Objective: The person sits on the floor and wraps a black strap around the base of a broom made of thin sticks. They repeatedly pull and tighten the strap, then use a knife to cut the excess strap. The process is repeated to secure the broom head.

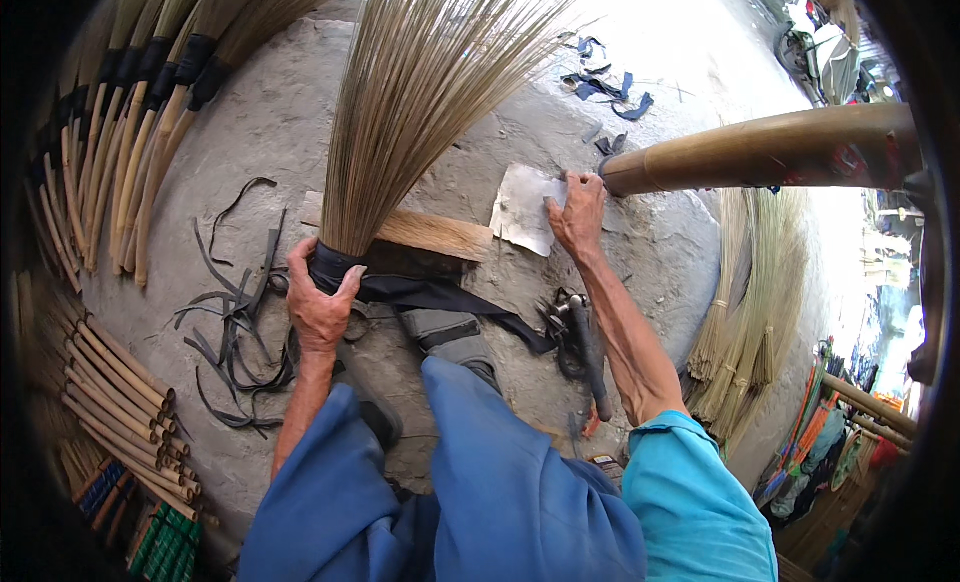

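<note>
My left hand (320,300) grips the bound neck of a straw broom head (420,92), where a black strap (430,297) is wrapped around the bristles; the bristles fan upward away from me. A loose end of the strap trails right across a wooden block (440,234). My right hand (580,214) reaches forward and rests its fingers on a flat grey metal sheet (522,208) lying on the concrete. My blue-clad knees fill the lower middle of the view.
Finished brooms (140,122) lie fanned at the upper left, and bamboo handles (120,382) are stacked at the lower left. Black strap offcuts (235,322) litter the floor. A hammer-like tool (588,344) lies by my right forearm. Loose straw bundles (750,312) sit right, under a thick wooden pole (760,150).
</note>
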Available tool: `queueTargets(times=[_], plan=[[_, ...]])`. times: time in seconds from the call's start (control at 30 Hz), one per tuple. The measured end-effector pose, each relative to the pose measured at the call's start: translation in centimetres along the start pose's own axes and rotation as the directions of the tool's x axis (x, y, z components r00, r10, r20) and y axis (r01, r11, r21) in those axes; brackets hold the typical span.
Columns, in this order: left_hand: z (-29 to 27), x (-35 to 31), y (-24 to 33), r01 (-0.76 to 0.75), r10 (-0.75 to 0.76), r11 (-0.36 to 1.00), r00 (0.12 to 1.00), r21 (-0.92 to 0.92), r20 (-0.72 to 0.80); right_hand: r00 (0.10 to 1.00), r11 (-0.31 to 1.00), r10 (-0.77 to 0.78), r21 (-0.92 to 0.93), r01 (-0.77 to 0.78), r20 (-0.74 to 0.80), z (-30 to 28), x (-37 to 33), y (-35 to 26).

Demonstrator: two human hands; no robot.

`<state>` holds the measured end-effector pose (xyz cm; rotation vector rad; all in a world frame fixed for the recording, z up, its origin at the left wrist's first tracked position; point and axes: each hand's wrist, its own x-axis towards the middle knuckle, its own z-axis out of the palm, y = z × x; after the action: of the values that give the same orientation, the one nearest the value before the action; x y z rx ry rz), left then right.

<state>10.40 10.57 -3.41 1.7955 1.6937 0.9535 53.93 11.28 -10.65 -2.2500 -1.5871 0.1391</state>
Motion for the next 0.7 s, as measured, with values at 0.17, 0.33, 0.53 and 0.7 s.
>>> queueTargets(times=[0.17, 0.33, 0.53, 0.7], plan=[[-0.3, -0.2, 0.3, 0.037, -0.038, 0.999, 0.999, 0.009, 0.022, 0.996, 0.998, 0.014, -0.055, -0.010, 0.084, 0.5, 0.5, 0.2], [-0.3, 0.0, 0.3, 0.009, -0.009, 1.000, 1.000, -0.001, 0.015, 0.987, 0.999, 0.036, -0.034, -0.031, 0.159, 0.3, 1.8, 0.6], [-0.2, 0.0, -0.1, -0.001, 0.000, 1.000, 1.000, -0.006, -0.024, 0.933, 0.935, -0.310, 0.235, 0.265, 0.184, -7.6, -2.5, -2.3], [-0.2, 0.0, -0.1, -0.010, 0.009, 1.000, 0.999, -0.009, -0.032, 0.936, 0.935, -0.348, 0.095, 0.342, 0.049, -14.0, -8.6, -4.8]])
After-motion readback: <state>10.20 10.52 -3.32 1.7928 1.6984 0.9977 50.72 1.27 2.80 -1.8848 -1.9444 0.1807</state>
